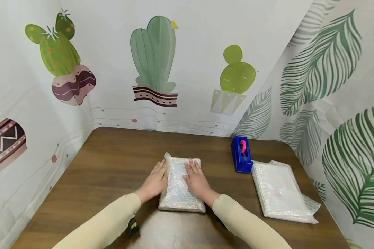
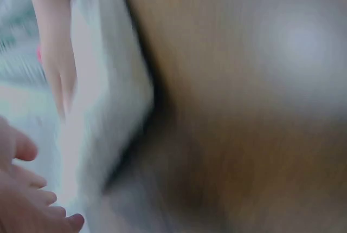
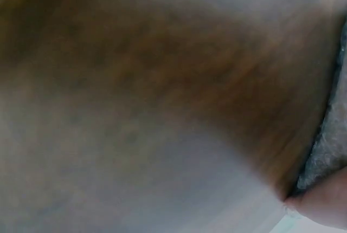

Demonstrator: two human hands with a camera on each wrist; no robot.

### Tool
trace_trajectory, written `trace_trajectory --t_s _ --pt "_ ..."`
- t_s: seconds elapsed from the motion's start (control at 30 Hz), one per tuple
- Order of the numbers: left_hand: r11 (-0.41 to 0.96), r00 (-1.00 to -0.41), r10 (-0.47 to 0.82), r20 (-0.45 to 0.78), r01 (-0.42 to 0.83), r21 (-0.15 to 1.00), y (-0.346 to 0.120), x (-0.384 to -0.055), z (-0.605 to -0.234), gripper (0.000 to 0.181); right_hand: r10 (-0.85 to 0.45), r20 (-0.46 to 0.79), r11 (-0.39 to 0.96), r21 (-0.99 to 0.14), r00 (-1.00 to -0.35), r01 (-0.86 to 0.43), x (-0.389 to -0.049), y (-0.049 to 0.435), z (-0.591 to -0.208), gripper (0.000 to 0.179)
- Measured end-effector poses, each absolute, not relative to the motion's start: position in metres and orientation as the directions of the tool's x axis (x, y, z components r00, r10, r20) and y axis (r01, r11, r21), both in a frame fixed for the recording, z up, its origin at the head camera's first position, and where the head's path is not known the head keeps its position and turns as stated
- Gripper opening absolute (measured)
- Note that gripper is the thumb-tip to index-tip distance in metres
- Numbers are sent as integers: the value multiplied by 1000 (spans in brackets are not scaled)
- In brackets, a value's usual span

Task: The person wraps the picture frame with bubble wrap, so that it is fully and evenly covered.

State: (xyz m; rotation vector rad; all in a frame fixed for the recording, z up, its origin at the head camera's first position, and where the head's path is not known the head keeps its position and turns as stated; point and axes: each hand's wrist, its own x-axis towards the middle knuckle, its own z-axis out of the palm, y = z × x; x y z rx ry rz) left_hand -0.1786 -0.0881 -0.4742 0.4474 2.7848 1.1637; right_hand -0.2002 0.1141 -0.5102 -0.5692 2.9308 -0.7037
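A flat rectangular package in bubble wrap (image 1: 177, 183) lies on the brown table in front of me, with pale blue showing through its top. My left hand (image 1: 154, 180) rests along the package's left edge, fingers fairly straight. On the upper right part of the package lies my right hand (image 1: 198, 181), its fingers extended over the wrap. The left wrist view is blurred; the left hand (image 2: 30, 192) appears at the lower left, beside the pale wrapped package (image 2: 105, 81). Only a bit of the right hand (image 3: 325, 203) shows in the right wrist view, against the wrap (image 3: 331, 146).
A blue tape dispenser (image 1: 242, 160) with a pink roll core stands at the back right of the table (image 1: 112, 155). Just in front of it, a second bubble-wrapped package (image 1: 280, 192) lies flat, with loose wrap sticking out at its right. Patterned cloth hangs behind the table.
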Motion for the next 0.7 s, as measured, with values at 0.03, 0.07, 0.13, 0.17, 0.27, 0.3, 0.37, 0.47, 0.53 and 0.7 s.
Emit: trace_trajectory --t_s 0.03,0.07,0.13,0.17,0.27,0.3,0.37,0.47,0.53,0.7 --pt "686 -950 312 24 243 686 -91 -187 -477 53 -370 12 831 -443 -929 -337 -200 114 -510 58" --pt "697 -944 329 23 259 669 -93 -195 -480 54 -370 13 834 -437 -929 -338 -201 114 -510 57" --pt "708 -929 371 11 290 644 -95 -209 -485 54 -371 14 837 -428 -929 -340 -201 114 -511 58" --pt "709 -922 387 9 303 636 -95 -215 -487 54 -372 13 838 -426 -928 -341 -202 113 -512 58" --pt "721 -910 415 -15 319 615 -94 -232 -491 51 -370 9 845 -413 -929 -341 -203 113 -513 58" --pt "729 -906 422 -22 324 603 -93 -237 -491 50 -369 8 848 -407 -929 -340 -203 112 -514 58" --pt "748 -905 423 -44 321 582 -92 -246 -491 46 -367 7 852 -398 -930 -340 -203 112 -515 58" --pt "756 -906 419 -60 311 576 -91 -258 -490 42 -364 12 855 -393 -931 -339 -202 111 -514 57" --pt "747 -906 417 -79 291 597 -92 -264 -488 41 -365 17 855 -389 -931 -342 -201 111 -513 57" --pt "707 -897 420 -139 227 670 -93 -274 -485 49 -360 10 862 -378 -933 -337 -201 112 -511 57"
